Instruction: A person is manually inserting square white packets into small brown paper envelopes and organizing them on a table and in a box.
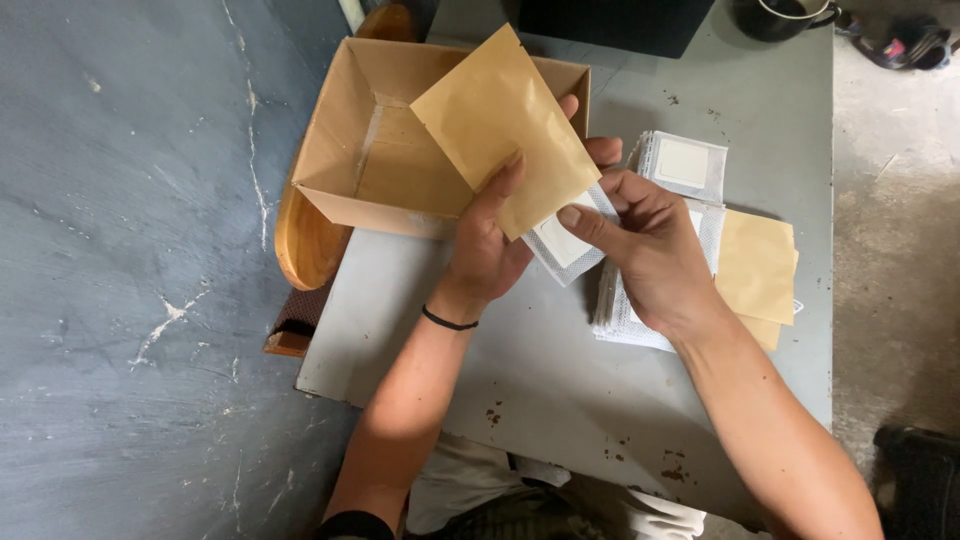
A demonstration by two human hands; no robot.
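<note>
Left hand (pixel 490 245): closed on kraft paper pouch (pixel 500 125), thumb across front face, pouch tilted over open cardboard box (pixel 345 150), mouth facing right hand for easy feed.
Right hand (pixel 645 245): pinching white mesh sachet (pixel 562 250), one end tucked under pouch edge.
Spare sachets (pixel 685 165): stacked just right of hands, within reach.
Spare pouches (pixel 758 265): flat pile beside stack.
Grey table (pixel 540 380): bears all. Dark mug (pixel 775 18) at far edge, well apart.
</note>
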